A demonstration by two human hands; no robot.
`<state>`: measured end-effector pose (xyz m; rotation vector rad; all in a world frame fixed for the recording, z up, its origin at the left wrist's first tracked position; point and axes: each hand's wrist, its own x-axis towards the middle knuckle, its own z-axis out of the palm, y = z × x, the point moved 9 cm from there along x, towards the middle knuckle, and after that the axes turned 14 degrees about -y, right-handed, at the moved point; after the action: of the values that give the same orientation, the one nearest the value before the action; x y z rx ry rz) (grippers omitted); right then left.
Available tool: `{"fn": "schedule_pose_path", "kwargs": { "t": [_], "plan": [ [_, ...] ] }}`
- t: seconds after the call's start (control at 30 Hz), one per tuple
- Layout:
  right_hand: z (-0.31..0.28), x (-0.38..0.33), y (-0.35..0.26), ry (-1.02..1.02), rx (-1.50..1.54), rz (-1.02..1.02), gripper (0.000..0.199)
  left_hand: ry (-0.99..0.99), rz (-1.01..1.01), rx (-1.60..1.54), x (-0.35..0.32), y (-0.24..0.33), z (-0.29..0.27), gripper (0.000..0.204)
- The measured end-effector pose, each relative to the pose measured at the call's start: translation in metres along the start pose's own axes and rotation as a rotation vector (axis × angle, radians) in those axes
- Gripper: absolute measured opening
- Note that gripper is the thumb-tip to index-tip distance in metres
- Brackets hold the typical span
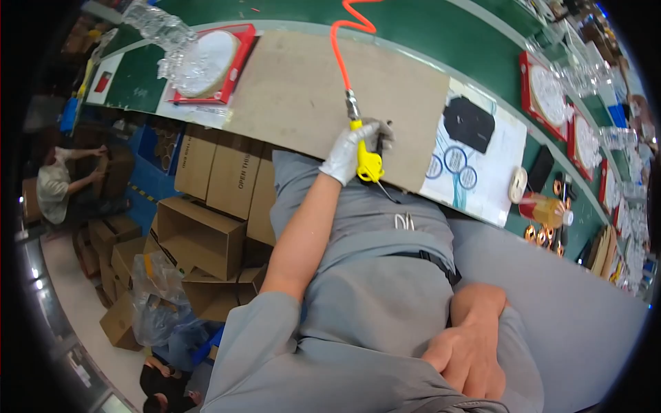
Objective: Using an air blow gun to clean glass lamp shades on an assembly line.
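Yellow air gun point(370, 165) is mid-frame, at the lower edge of the brown board point(296, 82). Gloved left hand point(342, 155) wraps its handle, nozzle angled down-right. Orange hose point(337, 48) runs to frame top. Bare right hand point(471, 354) lower right, by grey shirt point(385, 303); can't tell its grip.

You have a yellow air gun point(370, 166) in your gloved left hand point(341, 158), tilted, its thin dark nozzle point(390, 196) pointing back toward you. A silver metal fitting point(352, 107) joins its upper end to an orange hose point(337, 51), which bends in loops farther off.
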<state>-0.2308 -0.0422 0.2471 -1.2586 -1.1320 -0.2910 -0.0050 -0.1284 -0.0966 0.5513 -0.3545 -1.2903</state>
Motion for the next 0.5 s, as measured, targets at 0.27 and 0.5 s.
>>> {"fn": "schedule_pose_path", "kwargs": {
  "t": [0.27,0.5],
  "plan": [
    [-0.014,0.024,0.037,0.248,0.521,-0.336,0.042,0.085,0.053,0.069,-0.002,0.011,-0.005,0.019],
    [-0.036,0.027,0.023,0.043,0.541,-0.395,0.044,0.08,0.011,0.09,-0.004,0.007,0.0,0.017]
  ]
}}
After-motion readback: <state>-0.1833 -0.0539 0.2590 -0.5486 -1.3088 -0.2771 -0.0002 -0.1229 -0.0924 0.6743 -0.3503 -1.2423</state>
